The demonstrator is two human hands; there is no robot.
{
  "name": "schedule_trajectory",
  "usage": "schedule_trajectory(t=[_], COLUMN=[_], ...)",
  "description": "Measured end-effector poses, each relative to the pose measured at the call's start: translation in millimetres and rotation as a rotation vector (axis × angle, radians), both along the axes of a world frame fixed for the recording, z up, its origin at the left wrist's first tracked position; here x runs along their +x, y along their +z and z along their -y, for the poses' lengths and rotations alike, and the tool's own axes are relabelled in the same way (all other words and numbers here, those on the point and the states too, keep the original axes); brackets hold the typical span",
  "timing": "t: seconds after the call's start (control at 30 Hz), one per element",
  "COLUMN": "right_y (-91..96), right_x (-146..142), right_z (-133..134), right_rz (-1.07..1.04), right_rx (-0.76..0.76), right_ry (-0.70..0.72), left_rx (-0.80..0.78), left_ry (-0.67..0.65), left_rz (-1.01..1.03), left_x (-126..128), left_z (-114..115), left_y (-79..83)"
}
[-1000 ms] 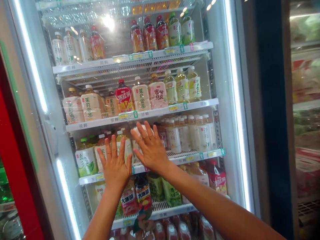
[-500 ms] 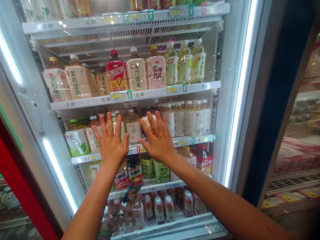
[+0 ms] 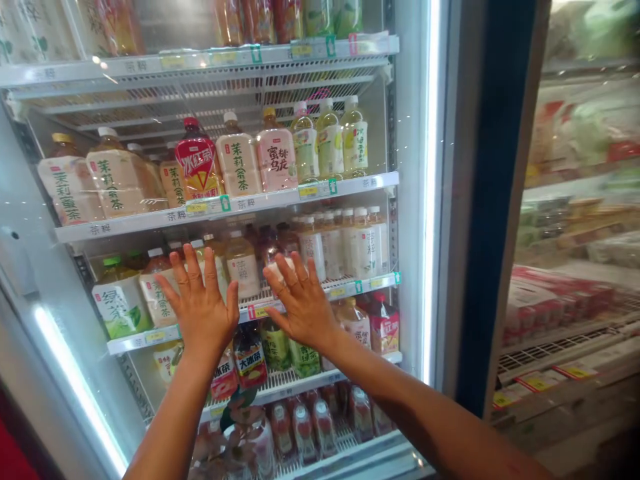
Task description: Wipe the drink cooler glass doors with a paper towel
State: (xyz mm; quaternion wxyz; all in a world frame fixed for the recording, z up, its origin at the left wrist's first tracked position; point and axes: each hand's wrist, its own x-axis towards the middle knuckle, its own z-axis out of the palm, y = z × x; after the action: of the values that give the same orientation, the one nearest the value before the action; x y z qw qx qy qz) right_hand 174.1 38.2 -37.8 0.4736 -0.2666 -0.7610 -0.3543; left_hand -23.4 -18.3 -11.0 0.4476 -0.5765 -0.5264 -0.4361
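Both my hands lie flat, fingers spread, against the glass door (image 3: pixel 400 133) of a drinks fridge. My left hand (image 3: pixel 200 310) covers the left part of the third shelf (image 3: pixel 350 287), in front of tea bottles (image 3: pixel 157 293). My right hand (image 3: pixel 300 307) rests a little to the right, over a pale bottle (image 3: pixel 275 270). Neither hand holds anything. Behind the glass stand rows of bottled drinks, among them a red-labelled bottle (image 3: pixel 197 163) and a pink one (image 3: pixel 276 157).
The fridge's lit white frame (image 3: pixel 431 200) and a dark blue post (image 3: pixel 493 200) stand at the right. Beyond them is another chilled cabinet (image 3: pixel 575 233) with packaged goods. A lit strip (image 3: pixel 75 393) runs down the door's left edge.
The view has swung right and down, so the fridge sits further left. Both hands stay flat on the glass, now lower in the view, and the door appears shifted leftward.
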Motion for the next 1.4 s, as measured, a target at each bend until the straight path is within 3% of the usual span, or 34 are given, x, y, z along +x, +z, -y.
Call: schedule_trajectory(t=[0.07,0.23,0.3,0.4,0.47,0.53,0.63,0.7,0.77,0.87,0.93,1.0,1.1,1.17,1.23,1.37,1.4], right_y=[0.1,42.0,32.6,-7.3,-21.2,-9.2,33.7,44.6,25.0,-33.5,-53.1,-38.0,20.6,41.1,23.9,-73.6,-89.3], right_x=[10,45,54,61,69,83,110,123,126,121,121,126,135,132,119,81,74], right_z=[-5,-20,-20,-19,-22,-30,-44,-48,-47,-40,-39,-42,-50,-50,-43,-21,-18], right_rz=[0.025,-0.121,-0.165,-0.126,-0.079,-0.081,-0.185,-0.261,-0.303,-0.269,-0.222,-0.221,-0.296,-0.311,-0.244,0.036,0.087], right_rx=[0.01,0.008,0.005,-0.002,0.015,0.046,0.074,0.06,0.029,0.022,0.037,0.04,0.038,0.04,0.036,0.042,0.052], right_ry=[-0.01,-0.078,-0.068,-0.039,-0.036,-0.051,-0.102,-0.133,-0.131,-0.072,-0.042,-0.045,-0.078,-0.086,-0.066,0.042,0.068], left_rx=[-0.014,-0.003,0.001,-0.008,-0.014,-0.012,0.001,0.014,0.022,0.014,0.0,-0.007,-0.015,-0.025,-0.04,-0.056,-0.054], left_ry=[-0.007,-0.019,-0.026,-0.036,-0.034,-0.027,-0.028,-0.035,-0.036,-0.019,-0.007,-0.003,-0.001,0.001,0.002,-0.002,-0.005], left_rz=[-0.039,-0.038,-0.074,-0.149,-0.169,-0.17,-0.173,-0.172,-0.171,-0.18,-0.186,-0.191,-0.201,-0.211,-0.219,-0.216,-0.214], left_x=[8,26,35,50,61,71,80,83,85,85,85,85,83,80,74,61,58], left_z=[-2,-9,-10,-12,-14,-16,-21,-24,-26,-27,-27,-26,-24,-21,-18,-10,-8], left_y=[-1.6,-0.7,-1.7,-6.0,-7.8,-6.9,-2.2,0.2,0.9,0.5,0.3,-0.4,-6.6,-16.1,-29.1,-55.8,-60.5])
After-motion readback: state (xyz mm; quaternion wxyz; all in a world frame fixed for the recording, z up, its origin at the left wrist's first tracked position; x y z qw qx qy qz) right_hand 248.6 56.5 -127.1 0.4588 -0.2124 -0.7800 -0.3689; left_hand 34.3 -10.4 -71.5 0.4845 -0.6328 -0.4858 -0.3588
